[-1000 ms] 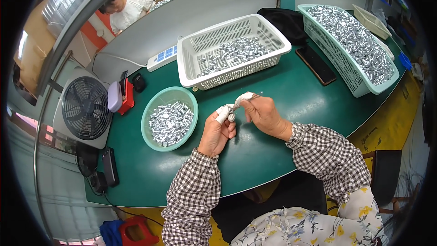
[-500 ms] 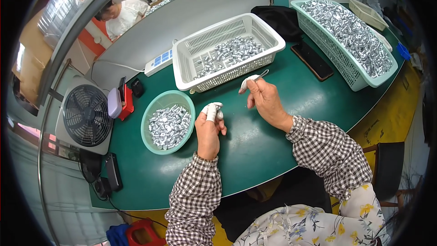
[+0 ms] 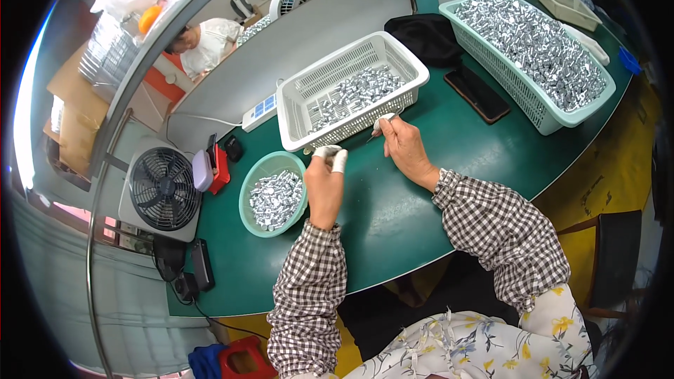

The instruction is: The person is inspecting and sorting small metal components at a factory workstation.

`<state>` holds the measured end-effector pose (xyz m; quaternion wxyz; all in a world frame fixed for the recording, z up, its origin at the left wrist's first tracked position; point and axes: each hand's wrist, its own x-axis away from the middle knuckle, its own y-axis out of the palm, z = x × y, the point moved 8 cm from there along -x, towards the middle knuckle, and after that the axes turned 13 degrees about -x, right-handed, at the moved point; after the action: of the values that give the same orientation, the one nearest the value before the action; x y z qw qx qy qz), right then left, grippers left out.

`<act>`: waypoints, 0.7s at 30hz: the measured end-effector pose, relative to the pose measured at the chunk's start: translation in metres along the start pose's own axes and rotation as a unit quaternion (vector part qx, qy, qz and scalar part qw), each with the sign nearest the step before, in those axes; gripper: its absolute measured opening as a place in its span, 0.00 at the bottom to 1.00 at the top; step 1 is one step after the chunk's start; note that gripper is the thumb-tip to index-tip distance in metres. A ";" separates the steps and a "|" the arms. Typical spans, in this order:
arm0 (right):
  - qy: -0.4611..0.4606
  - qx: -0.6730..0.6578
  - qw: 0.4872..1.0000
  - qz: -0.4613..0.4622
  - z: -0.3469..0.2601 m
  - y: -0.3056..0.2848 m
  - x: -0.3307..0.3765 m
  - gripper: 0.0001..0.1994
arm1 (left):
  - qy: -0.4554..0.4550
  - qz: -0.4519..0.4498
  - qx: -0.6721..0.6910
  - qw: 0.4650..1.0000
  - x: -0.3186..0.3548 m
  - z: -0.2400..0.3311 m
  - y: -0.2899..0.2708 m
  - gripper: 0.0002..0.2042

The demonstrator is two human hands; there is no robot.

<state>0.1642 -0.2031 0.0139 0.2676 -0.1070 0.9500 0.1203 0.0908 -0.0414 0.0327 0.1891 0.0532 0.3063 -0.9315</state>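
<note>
Green worktable [image 3: 421, 203] — big teal basket [image 3: 562, 116] of small silvery parts still heaped, white basket [image 3: 295, 109] part-filled, round teal bowl [image 3: 246, 196] half-full; left hand [image 3: 324, 186] taped fingertips pressed together, right hand [image 3: 404, 147] pinching thin tool at white basket — much left.

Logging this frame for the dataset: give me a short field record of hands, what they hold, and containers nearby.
left hand: raised near the white basket's front edge, taped fingers pinched; any held piece too small to tell
right hand: at the white basket's front wall, holds a thin tool
round bowl: teal, small silver parts, left of left hand
large basket: teal, heaped silver parts, far right
table: green
</note>
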 end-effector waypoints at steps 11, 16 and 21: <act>-0.072 0.057 0.995 0.040 -0.020 -0.022 -0.005 0.12 | 0.124 -0.091 -0.477 0.865 -0.002 -0.016 0.033 0.10; -0.051 0.069 0.995 0.044 -0.027 -0.042 -0.003 0.12 | 0.112 -0.170 -0.408 0.890 -0.018 -0.007 0.016 0.09; -0.035 0.095 0.993 0.058 -0.021 -0.058 -0.004 0.12 | 0.183 -0.084 -0.309 0.930 -0.056 0.043 -0.011 0.10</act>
<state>0.1729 -0.2630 0.0233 0.3026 -0.0216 0.9516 0.0487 0.1384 -0.0408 0.0855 0.0584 0.1355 0.6117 -0.7772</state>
